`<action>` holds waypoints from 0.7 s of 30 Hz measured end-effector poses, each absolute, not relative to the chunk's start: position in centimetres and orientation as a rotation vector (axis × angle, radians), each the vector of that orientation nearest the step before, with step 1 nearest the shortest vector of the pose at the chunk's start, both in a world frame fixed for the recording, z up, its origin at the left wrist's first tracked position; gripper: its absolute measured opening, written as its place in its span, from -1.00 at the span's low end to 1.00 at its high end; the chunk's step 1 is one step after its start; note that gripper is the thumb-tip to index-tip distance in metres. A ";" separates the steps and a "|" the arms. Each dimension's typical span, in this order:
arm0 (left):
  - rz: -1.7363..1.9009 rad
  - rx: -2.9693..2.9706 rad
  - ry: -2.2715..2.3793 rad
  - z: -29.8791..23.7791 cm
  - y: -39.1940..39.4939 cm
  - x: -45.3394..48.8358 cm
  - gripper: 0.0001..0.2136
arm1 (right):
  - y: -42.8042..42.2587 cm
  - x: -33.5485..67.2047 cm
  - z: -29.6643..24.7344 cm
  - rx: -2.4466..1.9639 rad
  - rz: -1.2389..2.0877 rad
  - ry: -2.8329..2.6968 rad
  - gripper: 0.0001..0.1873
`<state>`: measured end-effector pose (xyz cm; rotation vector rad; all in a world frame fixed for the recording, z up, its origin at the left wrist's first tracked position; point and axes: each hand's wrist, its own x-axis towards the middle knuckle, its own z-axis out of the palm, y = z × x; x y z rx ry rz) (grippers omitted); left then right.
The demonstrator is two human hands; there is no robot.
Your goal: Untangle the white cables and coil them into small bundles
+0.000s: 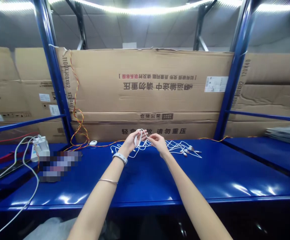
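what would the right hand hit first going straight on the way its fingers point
Probably the white cable loops at the left hand, though depth is hard to judge from one view.

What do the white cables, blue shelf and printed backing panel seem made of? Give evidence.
White cables: probably smooth plastic or rubber sheathing, bending in loops.
Blue shelf: likely glossy painted metal, given bright reflections.
Printed backing panel: apparently matte brown cardboard, showing fold lines.

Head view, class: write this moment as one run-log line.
left hand: holds looped white cable | right hand: pinches white strand | blue shelf: bears loose white cables
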<state>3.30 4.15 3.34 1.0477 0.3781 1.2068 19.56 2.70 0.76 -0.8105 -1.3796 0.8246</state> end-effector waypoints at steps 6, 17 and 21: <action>1.223 0.902 0.354 2.8 4.1 4.5 -0.85 | 2.9 18.8 0.4 -0.811 0.745 -1.502 -0.68; 1.637 0.398 0.271 4.7 4.0 2.6 -0.73 | 2.6 19.5 0.7 -0.979 0.689 -1.638 -0.74; 1.780 0.453 0.255 4.8 4.5 0.8 -0.76 | 2.2 19.4 1.0 -1.065 0.414 -1.657 -0.80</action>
